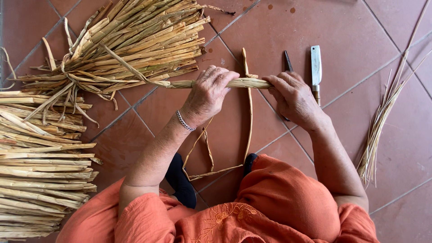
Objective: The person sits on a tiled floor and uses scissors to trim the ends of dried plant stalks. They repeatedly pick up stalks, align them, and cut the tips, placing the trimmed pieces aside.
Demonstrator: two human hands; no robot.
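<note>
While the person is sitting over the tiled floor [351, 27], the left hand [208, 94] and the right hand [293, 96] are both closing around a twisted straw strand [245, 83], holding it level between them. A knife [316, 67] is lying just beyond the right hand, and straw bundles [40, 162] are resting at the left.

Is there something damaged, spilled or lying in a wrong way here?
Nothing is clearly damaged or spilled. The knife lies bare on the tiled floor, close beside the right hand. Both hands grip the twisted fibre strand.
</note>
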